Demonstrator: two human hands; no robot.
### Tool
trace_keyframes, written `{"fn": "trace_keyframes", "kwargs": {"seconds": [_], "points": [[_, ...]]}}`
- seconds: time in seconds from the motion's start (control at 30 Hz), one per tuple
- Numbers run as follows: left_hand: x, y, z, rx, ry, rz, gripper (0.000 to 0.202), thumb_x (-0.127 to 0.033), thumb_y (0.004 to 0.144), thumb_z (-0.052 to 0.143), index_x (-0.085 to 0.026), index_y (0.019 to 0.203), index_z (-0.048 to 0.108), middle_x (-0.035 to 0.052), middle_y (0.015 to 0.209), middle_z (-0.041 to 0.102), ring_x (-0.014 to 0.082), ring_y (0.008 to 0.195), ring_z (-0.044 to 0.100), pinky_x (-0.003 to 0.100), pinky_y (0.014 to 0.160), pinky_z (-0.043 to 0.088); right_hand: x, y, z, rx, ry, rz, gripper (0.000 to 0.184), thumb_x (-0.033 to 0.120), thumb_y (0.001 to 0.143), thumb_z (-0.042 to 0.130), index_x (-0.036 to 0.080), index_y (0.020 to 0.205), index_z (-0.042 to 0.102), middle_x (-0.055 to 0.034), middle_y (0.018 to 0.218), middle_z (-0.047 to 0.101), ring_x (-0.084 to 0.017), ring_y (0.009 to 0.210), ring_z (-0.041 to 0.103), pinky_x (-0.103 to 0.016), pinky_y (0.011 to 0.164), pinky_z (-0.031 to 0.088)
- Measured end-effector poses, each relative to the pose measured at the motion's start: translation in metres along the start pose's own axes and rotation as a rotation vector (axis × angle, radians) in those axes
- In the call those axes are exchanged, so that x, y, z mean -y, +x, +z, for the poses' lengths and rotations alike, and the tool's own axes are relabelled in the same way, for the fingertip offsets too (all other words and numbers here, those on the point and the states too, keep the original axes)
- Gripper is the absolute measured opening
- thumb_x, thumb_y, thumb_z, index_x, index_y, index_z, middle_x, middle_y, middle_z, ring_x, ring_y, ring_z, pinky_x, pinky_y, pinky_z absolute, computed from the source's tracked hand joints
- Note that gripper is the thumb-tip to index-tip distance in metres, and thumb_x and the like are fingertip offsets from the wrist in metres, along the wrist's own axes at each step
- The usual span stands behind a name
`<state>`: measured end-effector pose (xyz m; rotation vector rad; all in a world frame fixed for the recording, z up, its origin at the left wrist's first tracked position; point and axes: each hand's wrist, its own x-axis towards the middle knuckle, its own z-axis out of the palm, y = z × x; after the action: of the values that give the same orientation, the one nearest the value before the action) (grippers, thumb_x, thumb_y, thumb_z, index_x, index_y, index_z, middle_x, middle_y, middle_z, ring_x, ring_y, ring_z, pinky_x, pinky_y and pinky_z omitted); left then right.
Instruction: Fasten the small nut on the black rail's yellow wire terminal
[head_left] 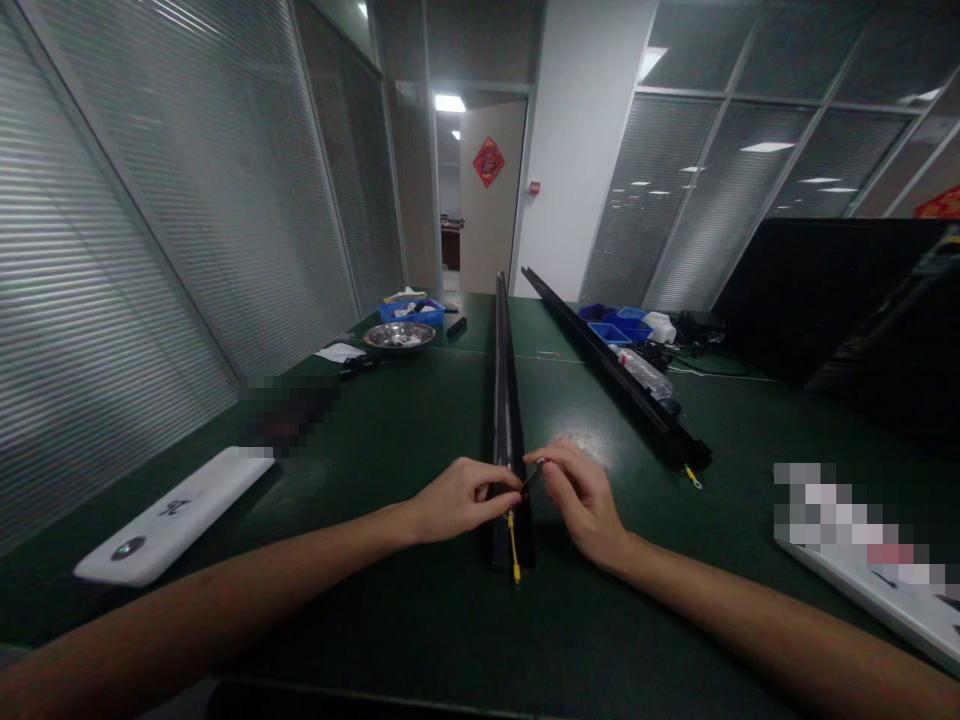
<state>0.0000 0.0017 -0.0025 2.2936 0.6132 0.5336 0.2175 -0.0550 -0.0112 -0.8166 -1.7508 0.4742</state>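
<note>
On the smooth dark-green tabletop [405, 430], a long black channel-shaped rail [505, 400] lies lengthwise, near end between the hands. Right hand [581, 495] pinches a slim metallic piece [533, 474]; left hand [465, 497] meets the rail, grip undeterminable. Rail judged stiff, unwieldy; hold by side walls, clear of the yellow ring-ended wire [514, 550].

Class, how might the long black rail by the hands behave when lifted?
The black rail looks straight throughout, so it is probably stiff. Its length suggests it may swing if held at one end. The thin yellow wire may flop.
</note>
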Motion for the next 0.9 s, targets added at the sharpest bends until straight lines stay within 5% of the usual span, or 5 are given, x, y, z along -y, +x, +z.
{"fn": "trace_keyframes", "kwargs": {"seconds": [0.9], "points": [[-0.0018, -0.0004, -0.0011, -0.004, 0.007, 0.003, 0.024, -0.033, 0.102, 0.057, -0.015, 0.109, 0.072, -0.0014, 0.077, 0.06, 0.0087, 0.06, 0.048, 0.019, 0.056, 0.034, 0.0002, -0.0005, -0.0005, 0.0, 0.023, 0.018, 0.023, 0.026, 0.107, 0.047, 0.022, 0.111, 0.069, -0.0052, 0.093, 0.062, -0.019, 0.082, 0.06, -0.032, 0.073, 0.048]]}}
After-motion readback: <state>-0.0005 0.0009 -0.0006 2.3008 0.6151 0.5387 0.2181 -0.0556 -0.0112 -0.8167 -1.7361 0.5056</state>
